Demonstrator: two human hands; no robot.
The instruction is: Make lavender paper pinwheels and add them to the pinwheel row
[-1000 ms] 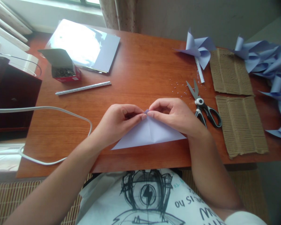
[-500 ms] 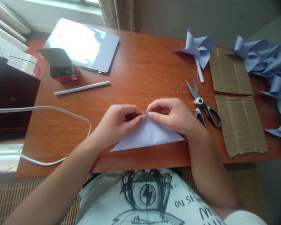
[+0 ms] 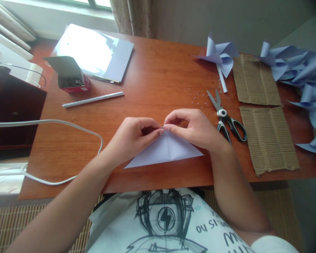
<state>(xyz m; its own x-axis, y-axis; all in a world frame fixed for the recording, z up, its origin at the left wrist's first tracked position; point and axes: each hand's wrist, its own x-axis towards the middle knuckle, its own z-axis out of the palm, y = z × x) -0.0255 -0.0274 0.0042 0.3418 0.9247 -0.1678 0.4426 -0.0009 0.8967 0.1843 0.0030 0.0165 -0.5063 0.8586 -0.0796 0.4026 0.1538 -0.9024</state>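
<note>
Where the folded paper (image 3: 170, 151) peaks: left hand (image 3: 133, 138) and right hand (image 3: 196, 130) both clamp it in a finger-and-thumb grip, near the front of the table (image 3: 158, 80).
Fold: poorly seen up there, perhaps misaligned; uneven pulling could skew or tear it.

Prob. looking like a home rm: curtain (image 3: 133, 17) hanging nr window (image 3: 100, 2), wood desk (image 3: 158, 77) standing close, slatted mat (image 3: 5, 225) showing below.
</note>
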